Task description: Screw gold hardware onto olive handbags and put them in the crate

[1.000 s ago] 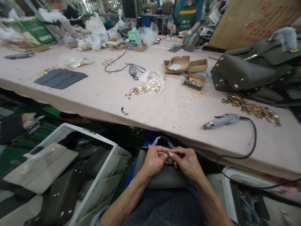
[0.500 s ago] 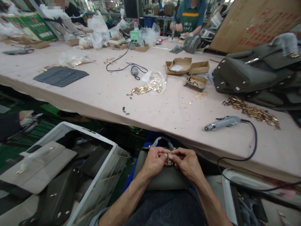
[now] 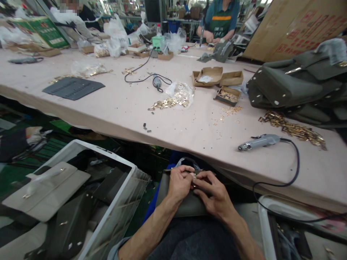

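Note:
A dark olive handbag (image 3: 187,209) rests on my lap, its wrapped handle (image 3: 187,160) toward the table. At the middle of its flap, my left hand (image 3: 179,183) pinches a small shiny metal clasp (image 3: 194,176), mostly covered by the fingers. From the other side my right hand (image 3: 217,192) grips at the same clasp, with index finger and thumb bent toward it. Beyond the hands, a grey electric screwdriver (image 3: 257,143) lies on the table to the right.
Gold metal parts (image 3: 173,101) spill from a plastic bag on the table (image 3: 130,119). A small box (image 3: 227,95) holds tiny pieces. Olive bags (image 3: 287,85) are piled at right. A white crate (image 3: 108,213) of bags stands at left. Across the table a person (image 3: 219,21) handles something.
My right hand has shifted its fingers, the thumb now lower and apart from the left fingers. The metal piece, seen upright between both thumbs before, is now more covered. The view has shifted slightly.

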`<action>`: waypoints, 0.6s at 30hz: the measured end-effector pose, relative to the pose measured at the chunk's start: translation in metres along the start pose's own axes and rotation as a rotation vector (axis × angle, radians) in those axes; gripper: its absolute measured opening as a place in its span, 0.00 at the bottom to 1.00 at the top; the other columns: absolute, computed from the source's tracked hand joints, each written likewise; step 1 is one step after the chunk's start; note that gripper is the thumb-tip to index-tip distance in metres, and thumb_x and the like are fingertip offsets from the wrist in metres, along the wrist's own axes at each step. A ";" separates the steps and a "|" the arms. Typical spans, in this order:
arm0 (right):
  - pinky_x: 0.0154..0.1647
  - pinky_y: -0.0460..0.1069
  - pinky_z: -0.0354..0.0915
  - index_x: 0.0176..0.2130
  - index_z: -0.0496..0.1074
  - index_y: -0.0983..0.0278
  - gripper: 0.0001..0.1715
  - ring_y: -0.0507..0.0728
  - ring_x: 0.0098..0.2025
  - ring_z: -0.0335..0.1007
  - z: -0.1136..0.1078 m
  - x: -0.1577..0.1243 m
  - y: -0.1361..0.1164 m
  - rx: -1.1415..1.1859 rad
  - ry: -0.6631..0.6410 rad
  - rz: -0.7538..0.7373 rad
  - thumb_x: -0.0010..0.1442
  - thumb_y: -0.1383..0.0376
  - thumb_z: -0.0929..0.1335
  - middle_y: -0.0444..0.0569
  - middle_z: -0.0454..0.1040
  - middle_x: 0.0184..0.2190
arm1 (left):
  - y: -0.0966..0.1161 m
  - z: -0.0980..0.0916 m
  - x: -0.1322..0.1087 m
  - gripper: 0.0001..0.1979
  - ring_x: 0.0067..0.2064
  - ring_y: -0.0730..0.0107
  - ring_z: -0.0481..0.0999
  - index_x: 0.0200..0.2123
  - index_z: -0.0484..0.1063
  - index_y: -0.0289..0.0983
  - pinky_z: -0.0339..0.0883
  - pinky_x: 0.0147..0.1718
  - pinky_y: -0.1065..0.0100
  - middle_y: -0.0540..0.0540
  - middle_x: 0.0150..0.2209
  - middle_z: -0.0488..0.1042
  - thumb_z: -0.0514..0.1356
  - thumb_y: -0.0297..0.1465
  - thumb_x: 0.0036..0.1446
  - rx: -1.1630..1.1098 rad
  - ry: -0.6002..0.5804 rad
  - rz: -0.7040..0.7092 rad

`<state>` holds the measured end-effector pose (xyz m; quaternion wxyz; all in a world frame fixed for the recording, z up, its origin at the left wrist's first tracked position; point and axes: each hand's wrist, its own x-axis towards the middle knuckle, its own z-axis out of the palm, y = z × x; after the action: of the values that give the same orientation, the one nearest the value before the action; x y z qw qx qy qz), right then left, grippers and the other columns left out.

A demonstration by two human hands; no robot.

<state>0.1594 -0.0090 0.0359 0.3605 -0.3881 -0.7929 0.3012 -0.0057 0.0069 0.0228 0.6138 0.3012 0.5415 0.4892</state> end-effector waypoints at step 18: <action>0.35 0.49 0.64 0.34 0.76 0.62 0.17 0.55 0.31 0.69 -0.018 0.048 0.004 0.109 0.059 0.165 0.73 0.60 0.64 0.46 0.73 0.29 | 0.015 0.007 -0.040 0.12 0.33 0.60 0.77 0.43 0.84 0.38 0.71 0.36 0.64 0.37 0.35 0.79 0.61 0.35 0.64 0.563 0.121 0.598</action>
<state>0.1540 0.0363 0.0592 0.3781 -0.4405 -0.7299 0.3608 -0.0004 -0.0242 0.0523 0.3055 0.5719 0.5779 0.4955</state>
